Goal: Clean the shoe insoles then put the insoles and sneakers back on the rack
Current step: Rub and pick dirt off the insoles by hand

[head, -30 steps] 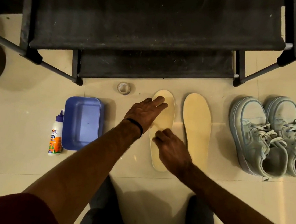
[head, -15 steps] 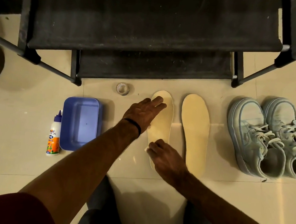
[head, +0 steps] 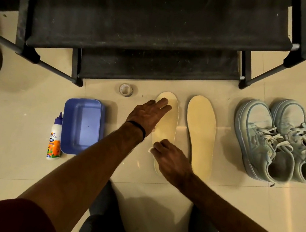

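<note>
The left hand [head: 149, 113] lies flat on one insole [head: 167, 121], pinning it to the floor, while the right hand [head: 170, 160] pinches a small white wipe [head: 150, 150] near its heel; the sneakers [head: 276, 140] stand right of it.

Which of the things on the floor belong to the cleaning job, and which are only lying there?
Job: left insole, right insole, sneakers, rack.

Probably lying about: blue tray, glue bottle, tape roll.
</note>
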